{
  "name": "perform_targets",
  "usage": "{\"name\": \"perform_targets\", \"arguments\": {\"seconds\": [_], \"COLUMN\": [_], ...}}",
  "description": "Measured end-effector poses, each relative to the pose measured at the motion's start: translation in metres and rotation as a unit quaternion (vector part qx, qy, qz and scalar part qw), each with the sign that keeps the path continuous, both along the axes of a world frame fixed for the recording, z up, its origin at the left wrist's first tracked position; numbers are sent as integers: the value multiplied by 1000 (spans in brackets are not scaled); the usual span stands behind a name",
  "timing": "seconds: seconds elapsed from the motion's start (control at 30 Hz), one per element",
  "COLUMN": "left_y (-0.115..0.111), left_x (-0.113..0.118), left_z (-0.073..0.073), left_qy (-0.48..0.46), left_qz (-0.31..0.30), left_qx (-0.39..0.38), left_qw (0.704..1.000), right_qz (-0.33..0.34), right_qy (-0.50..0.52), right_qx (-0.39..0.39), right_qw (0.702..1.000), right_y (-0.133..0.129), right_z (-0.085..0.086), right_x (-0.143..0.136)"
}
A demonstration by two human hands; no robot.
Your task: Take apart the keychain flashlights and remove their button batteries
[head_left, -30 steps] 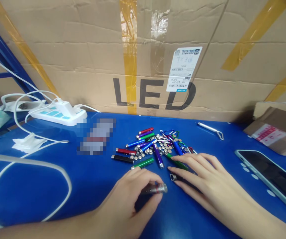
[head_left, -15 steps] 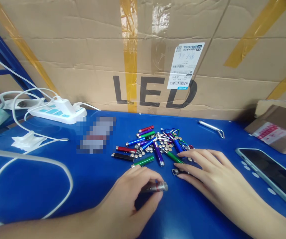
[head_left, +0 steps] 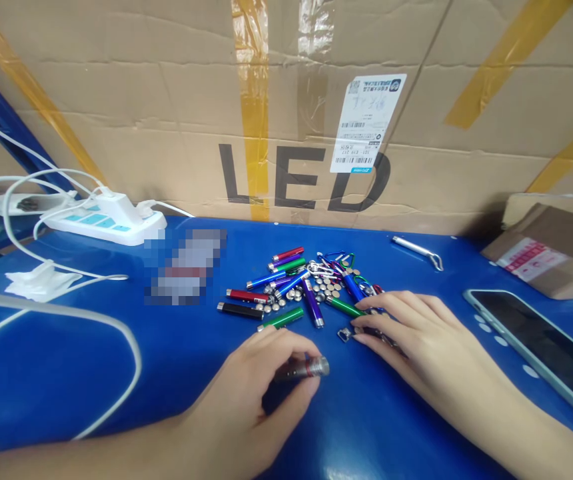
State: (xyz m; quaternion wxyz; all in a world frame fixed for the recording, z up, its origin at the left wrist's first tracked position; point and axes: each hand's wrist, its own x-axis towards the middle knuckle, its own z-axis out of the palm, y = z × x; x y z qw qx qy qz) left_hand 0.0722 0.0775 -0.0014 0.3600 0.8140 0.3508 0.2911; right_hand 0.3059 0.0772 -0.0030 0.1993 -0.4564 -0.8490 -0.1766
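My left hand [head_left: 261, 387] is closed around a small dark grey metal penlight [head_left: 304, 368] with a red band, its silver end pointing right. My right hand [head_left: 416, 340] rests at the right edge of the pile, thumb and fingers closed on a small dark piece with a silver metal clip [head_left: 344, 335] sticking out to the left; the fingers hide most of it. Just beyond its fingertips lies a green penlight [head_left: 344, 307]. Purple [head_left: 312, 303], red [head_left: 244, 295] and black [head_left: 239, 311] penlights lie around several button cells [head_left: 327, 288] and coloured carabiners [head_left: 349, 259].
A silver penlight with a clip [head_left: 416, 250] lies apart at the back right. A phone [head_left: 541, 347] is at the right, near a small carton [head_left: 536, 257]. At the left are a power strip [head_left: 111, 223], white cables and crumpled tissue [head_left: 41, 280]. A large cardboard box [head_left: 176, 133] stands behind.
The whole view has shifted slightly, so everything appears a little further left and higher. Both hands keep nearly the same pose and hold.
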Motion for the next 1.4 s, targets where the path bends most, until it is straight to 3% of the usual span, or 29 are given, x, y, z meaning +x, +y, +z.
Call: {"name": "perform_targets", "arguments": {"seconds": [0.23, 0.33, 0.5, 0.63, 0.9, 1.03, 1.27, 1.4], "left_y": [0, 0, 0, 0, -2, -1, 0, 0], "left_x": [0, -1, 1, 2, 0, 0, 0, -1], "left_z": [1, 0, -2, -1, -1, -1, -2, -3], "left_qy": [19, 30, 38, 44, 28, 23, 13, 7], "left_qz": [-6, -20, -36, -31, -31, -34, -47, -57], "left_qx": [0, 9, 18, 15, 7, 6, 18, 24], "left_qw": [1000, 999, 998, 998, 999, 999, 999, 998], "right_qz": [15, 42, 82, 76, 16, 36, 49, 33], "right_qy": [72, 155, 351, 409, 459, 483, 484, 477], "right_qx": [-18, -30, -190, -310, -393, -430, -416, -359], "right_qw": [997, 987, 913, 855, 797, 762, 768, 802], "right_y": [-7, -15, -26, -29, -24, -23, -24, -24], "right_z": [10, 17, 22, 19, 14, 11, 10, 11], "right_x": [-5, -12, -29, -36, -34, -32, -32, -33]}}
